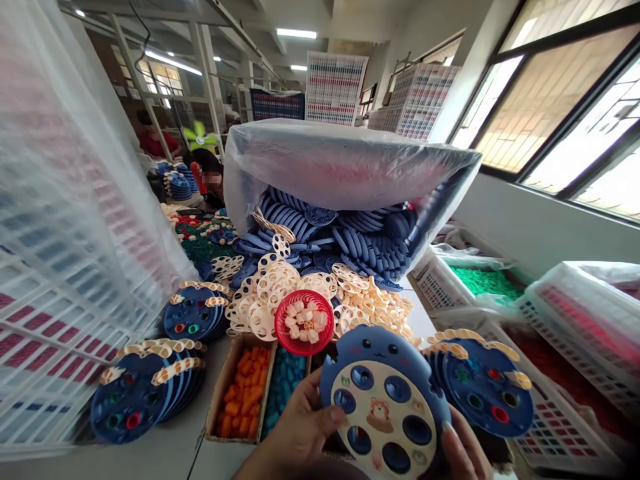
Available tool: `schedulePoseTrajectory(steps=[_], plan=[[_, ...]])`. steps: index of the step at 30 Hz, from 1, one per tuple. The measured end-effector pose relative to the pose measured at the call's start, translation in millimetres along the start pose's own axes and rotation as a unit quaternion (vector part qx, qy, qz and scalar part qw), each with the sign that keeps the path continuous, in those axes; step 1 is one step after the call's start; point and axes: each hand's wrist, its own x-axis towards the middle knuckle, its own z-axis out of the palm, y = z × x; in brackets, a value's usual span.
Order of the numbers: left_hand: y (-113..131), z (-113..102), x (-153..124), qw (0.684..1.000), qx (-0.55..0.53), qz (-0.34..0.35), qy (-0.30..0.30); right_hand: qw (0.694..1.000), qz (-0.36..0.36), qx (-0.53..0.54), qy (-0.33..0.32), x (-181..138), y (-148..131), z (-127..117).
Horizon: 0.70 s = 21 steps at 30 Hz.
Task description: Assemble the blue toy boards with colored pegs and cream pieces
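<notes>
Both hands hold a blue plastic toy base (387, 340) with a small animal face along its top edge. Set into its front is a cream disc (379, 415) with a printed bear and several round holes. My left hand (310, 423) grips the left side, its thumb over the disc's edge. At the lower right, my right hand (463, 443) is closed around the rim, partly hidden behind the base. Just beyond stands a red basket (305, 293) of small whitish translucent pieces. Loose cream discs (263, 323) lie behind and beside this basket.
Orange pieces (243, 390) and blue pieces (285, 383) fill boxes near my left hand. Stacked blue bases stand left (130, 400) and right (493, 387). A plastic-lined crate (350, 160) of blue bases lies tipped behind. More crates flank the table; people sit farther back.
</notes>
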Motion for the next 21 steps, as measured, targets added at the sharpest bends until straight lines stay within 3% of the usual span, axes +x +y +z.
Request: schedulePoseTrajectory(steps=[4,7,11,13,17,21], plan=[[31,-4,-1,0.994,0.017,0.063,0.088,0.996,-0.080,0.024,-0.044,13,3,-5],[51,-5,-9,0.988,0.145,0.008,0.050,0.987,-0.150,0.032,-0.044,20,5,-6],[55,4,-17,0.961,0.253,-0.088,-0.068,0.994,-0.098,-0.047,0.013,13,11,-1],[50,6,-18,0.963,0.245,-0.087,-0.067,0.996,-0.052,-0.063,0.031,7,11,6],[42,1,-16,0.967,0.235,-0.089,-0.028,0.995,-0.033,-0.095,0.001,2,1,19],[40,-6,-15,0.974,0.207,-0.088,-0.014,0.999,-0.008,-0.051,0.002,1,-8,22]])
